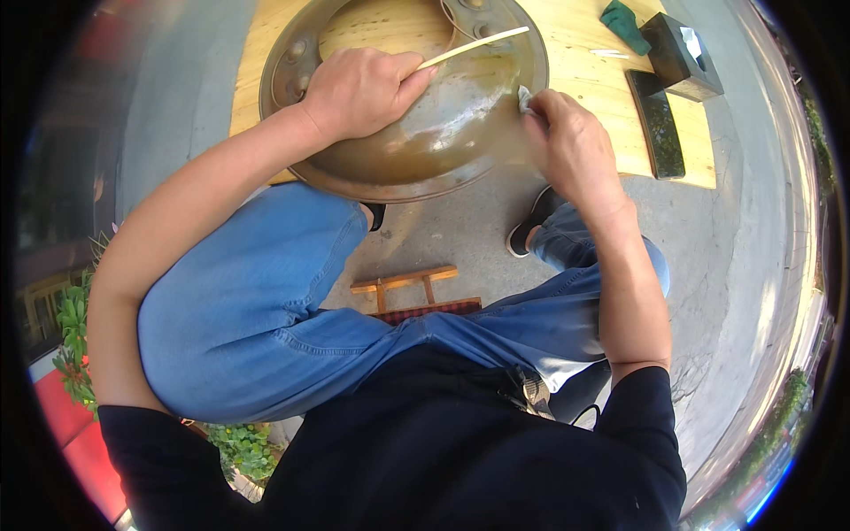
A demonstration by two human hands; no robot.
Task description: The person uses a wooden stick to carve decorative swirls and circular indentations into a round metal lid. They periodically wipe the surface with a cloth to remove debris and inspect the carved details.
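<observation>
The person sits on a low stool (416,292) over a big round brass-coloured pan (416,106) that lies on the wooden desk (620,97), its near rim overhanging toward the knees. The left hand (359,88) rests on the pan's dome, fingers pressed together around a thin pale stick (474,46), while the right hand (571,146) pinches a small white cloth (524,97) against the right side of the pan. This looks like the wiping stage, part of the surface already glossy; the next stroke calls for the left hand steadying the pan while the cloth slides onto a duller patch.
</observation>
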